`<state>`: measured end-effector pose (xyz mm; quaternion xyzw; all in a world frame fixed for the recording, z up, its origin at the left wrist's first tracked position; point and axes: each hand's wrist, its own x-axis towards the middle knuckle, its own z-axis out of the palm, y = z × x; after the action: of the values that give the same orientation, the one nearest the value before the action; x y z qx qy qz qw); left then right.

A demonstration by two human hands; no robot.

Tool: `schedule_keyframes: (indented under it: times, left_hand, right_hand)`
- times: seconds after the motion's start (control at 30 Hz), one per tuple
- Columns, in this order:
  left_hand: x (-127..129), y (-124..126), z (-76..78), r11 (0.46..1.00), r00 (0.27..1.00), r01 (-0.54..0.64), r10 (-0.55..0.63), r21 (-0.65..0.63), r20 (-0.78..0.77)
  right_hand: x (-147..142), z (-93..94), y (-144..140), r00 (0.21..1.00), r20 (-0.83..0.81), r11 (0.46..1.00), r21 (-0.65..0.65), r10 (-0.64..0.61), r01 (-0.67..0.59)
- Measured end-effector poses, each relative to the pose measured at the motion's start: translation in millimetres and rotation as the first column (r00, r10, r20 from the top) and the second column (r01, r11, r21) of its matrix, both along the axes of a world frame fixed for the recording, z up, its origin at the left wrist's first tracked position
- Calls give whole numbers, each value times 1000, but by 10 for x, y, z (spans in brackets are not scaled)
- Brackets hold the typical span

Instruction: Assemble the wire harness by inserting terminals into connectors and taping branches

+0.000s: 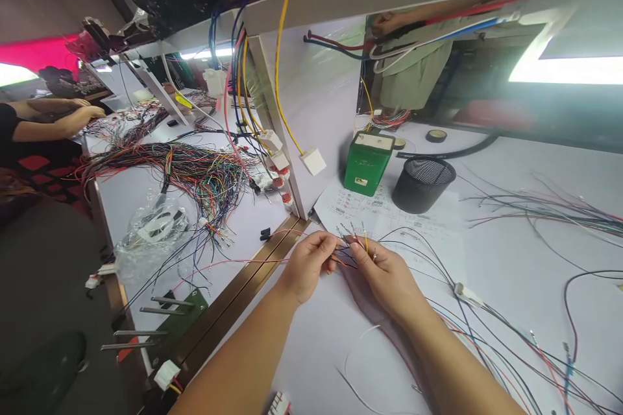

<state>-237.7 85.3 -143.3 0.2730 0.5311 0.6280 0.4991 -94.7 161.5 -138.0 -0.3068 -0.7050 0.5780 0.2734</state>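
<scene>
Both hands meet over the white table at the middle of the head view. My left hand [311, 262] is closed, thumb and fingers pinching wires at their near side. Opposite it, my right hand [382, 269] grips a small bunch of thin wires [346, 250] in blue, orange, red and yellow. Metal crimp terminals [343, 231] stick up from their ends above the fingers. Dark wires run from my right hand to a white connector [468, 294] lying on the right. Behind the hands lies a printed wiring sheet [399, 220].
A green box [368, 165] and a black mesh cup [423, 185] stand on the sheet. Loose wires [545, 204] lie at right. On the left table are a large wire bundle [195, 172], a plastic bag [150, 237] and a green board with metal pegs [178, 321]. Another person's arms [63, 120] work farther left.
</scene>
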Motion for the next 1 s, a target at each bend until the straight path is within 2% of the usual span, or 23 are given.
schedule_keyframes:
  times: [0.13,0.2,0.4,0.53,0.63,0.8,0.9,1.0]
  left_hand:
    - [-2,10,12,1000,998,-13,14,-9,64]
    - [-6,14,16,1000,997,-13,14,-22,72]
    - [-11,26,8,1000,997,9,-7,-15,81]
    - [-8,31,29,999,996,38,-37,-13,85]
    - [-10,32,48,999,995,33,-30,-33,92]
    - [-5,22,56,999,998,13,-11,-35,68]
    - [3,16,37,999,1000,27,-27,-41,5]
    - [12,14,10,999,999,19,-21,-48,-48]
  right_hand:
    - [-12,34,-16,989,10,986,73,149,-149]
    - [-5,48,-25,982,49,975,117,183,-188]
    - [33,-14,-36,967,235,921,348,95,-175]
    - [44,-64,-24,953,297,886,426,58,-186]
    - [42,-72,-19,956,290,897,406,52,-172]
    - [29,-56,-6,953,295,966,259,-74,-5]
    - [23,-62,11,948,291,977,198,-132,75]
    - [21,-69,17,954,270,978,195,-128,75]
